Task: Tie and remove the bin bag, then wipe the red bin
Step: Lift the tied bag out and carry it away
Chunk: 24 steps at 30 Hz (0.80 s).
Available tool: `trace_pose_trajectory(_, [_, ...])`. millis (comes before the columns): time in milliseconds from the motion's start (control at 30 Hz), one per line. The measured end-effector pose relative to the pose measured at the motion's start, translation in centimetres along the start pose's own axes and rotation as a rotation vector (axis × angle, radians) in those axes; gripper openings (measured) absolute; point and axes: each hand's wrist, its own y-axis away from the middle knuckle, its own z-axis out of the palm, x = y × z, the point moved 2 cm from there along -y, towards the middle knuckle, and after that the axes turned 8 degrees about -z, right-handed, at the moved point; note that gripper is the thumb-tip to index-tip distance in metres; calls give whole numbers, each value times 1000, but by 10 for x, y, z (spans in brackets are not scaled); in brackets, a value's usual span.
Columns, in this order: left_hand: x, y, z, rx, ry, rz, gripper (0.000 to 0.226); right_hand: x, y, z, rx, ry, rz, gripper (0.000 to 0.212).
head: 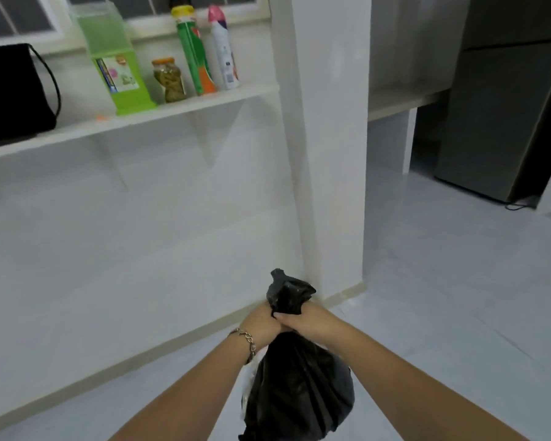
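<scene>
A full black bin bag [299,383] hangs in front of me above the floor, low in the middle of the view. Both hands clasp its gathered neck, and the bunched top sticks up above my fingers. My left hand [261,324], with a chain bracelet on the wrist, grips the neck from the left. My right hand [303,321] grips it from the right, pressed against the left one. No red bin is in view.
A white wall shelf [204,101] at upper left carries a green detergent bottle [115,58], a jar [171,79], two spray cans [193,49] and a black bag [13,90]. A white pillar [328,138] stands ahead. A grey fridge [503,116] stands at right on a pale tiled floor [458,297].
</scene>
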Motion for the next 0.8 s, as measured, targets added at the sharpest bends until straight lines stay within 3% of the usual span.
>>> trace_pose_trajectory(167, [1, -125, -16, -43, -66, -21, 25, 33, -116, -31, -17, -54, 44, 37])
trace_pose_trajectory(333, [13, -264, -21, -26, -47, -32, 6, 73, -227, -67, 207, -180, 90, 35])
trace_pose_trajectory(467, [0, -363, -9, -22, -57, -97, 12, 122, -311, -71, 342, -294, 186, 26])
trace_pose_trajectory(633, [-42, -482, 26, -49, -18, -205, 10, 206, -416, -73, 279, -295, 276, 22])
trace_pose_trajectory(800, [-110, -599, 92, -9, -68, -275, 24, 312, -506, -58, 247, -215, 347, 22])
